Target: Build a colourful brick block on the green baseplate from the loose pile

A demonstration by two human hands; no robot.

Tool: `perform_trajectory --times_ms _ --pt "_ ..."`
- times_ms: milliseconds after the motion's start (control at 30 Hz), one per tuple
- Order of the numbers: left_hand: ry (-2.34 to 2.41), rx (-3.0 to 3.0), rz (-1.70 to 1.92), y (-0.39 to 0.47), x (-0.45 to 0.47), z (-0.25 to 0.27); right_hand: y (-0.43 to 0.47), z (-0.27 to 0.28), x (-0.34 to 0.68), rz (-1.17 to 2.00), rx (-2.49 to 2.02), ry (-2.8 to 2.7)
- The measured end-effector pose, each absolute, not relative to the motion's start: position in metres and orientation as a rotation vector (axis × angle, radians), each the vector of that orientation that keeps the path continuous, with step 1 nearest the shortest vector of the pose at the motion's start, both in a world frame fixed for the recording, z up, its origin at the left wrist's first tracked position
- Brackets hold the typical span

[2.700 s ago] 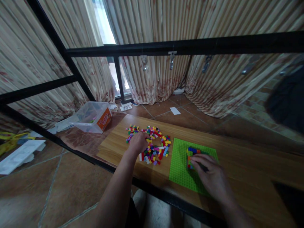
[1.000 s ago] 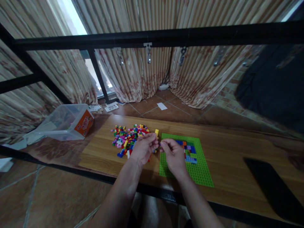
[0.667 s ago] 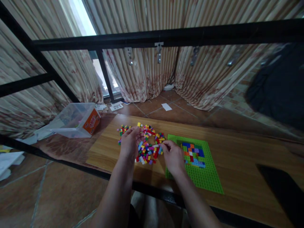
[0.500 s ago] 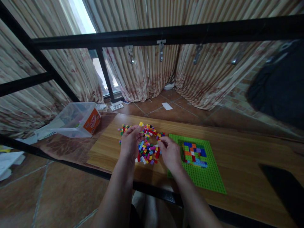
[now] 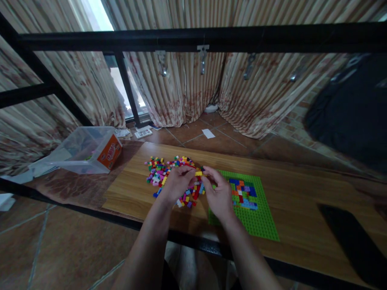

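"what's in the clear bin (image 5: 83,166) on the left?"

"some small bits (image 5: 90,156), green and pinkish, too blurred to name."

"and the hands?"

"above the loose bricks (image 5: 156,177), the left hand (image 5: 177,184) and right hand (image 5: 220,193) pinch a yellow brick (image 5: 198,173) between their fingertips; rightward, joined bricks (image 5: 245,194) sit on the green baseplate (image 5: 262,225)."

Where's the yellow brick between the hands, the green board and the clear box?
Yellow brick (image 5: 198,174), head view: middle.
Green board (image 5: 256,223), head view: bare studs.
Clear box (image 5: 110,152), head view: orange end.
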State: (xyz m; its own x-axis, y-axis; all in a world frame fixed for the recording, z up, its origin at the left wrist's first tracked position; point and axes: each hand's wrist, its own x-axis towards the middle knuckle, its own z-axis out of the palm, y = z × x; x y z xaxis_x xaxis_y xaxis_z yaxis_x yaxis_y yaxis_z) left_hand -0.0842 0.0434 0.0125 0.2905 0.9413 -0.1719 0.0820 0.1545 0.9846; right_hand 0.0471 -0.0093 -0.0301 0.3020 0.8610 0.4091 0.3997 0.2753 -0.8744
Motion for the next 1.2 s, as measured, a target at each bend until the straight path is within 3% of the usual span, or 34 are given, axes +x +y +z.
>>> perform_trajectory --times_ms 367,567,800,1200 --pt "0.965 1.364 0.676 0.032 -0.060 0.012 -0.030 -0.016 0.074 0.343 -1.358 -1.539" --pt "0.957 1.487 0.622 0.026 -0.042 0.005 -0.046 -0.012 0.119 0.273 -1.522 -1.364" --pt "0.902 1.671 0.503 0.021 -0.033 -0.006 -0.055 -0.027 0.174 0.274 -1.674 -1.318" --pt "0.884 1.840 0.411 0.021 -0.032 -0.007 -0.043 -0.041 0.176 0.314 -1.702 -1.420"
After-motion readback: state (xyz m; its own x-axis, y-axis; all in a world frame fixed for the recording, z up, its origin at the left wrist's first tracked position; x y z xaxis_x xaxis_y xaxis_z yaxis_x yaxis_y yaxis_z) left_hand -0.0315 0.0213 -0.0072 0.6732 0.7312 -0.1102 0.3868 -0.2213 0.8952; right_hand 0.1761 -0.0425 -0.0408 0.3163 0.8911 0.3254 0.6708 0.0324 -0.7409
